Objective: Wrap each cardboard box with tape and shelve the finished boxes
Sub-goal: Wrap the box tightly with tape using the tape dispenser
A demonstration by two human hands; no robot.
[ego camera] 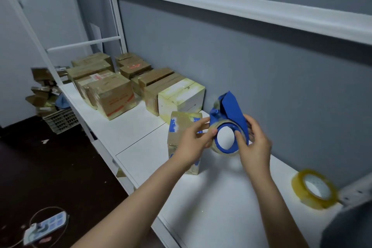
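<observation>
A blue tape dispenser (231, 110) with a clear tape roll is held above the white shelf (211, 203) between both hands. My right hand (254, 145) grips its right side, fingers curled round the roll. My left hand (193, 141) pinches the roll's left edge with thumb and fingers. Just behind my left hand stands a small cardboard box (182, 125), upright, taped, with blue patches. Further back on the shelf sit several taped cardboard boxes (112, 96) and a white taped box (181, 99).
A spare roll of yellowish clear tape (314, 189) stands on the shelf at the right. A grey wall runs close behind the shelf, with a white upper shelf rail (241, 8) above. On the dark floor lie a power strip (46, 227), a crate (60, 120) and piled boxes (43, 90).
</observation>
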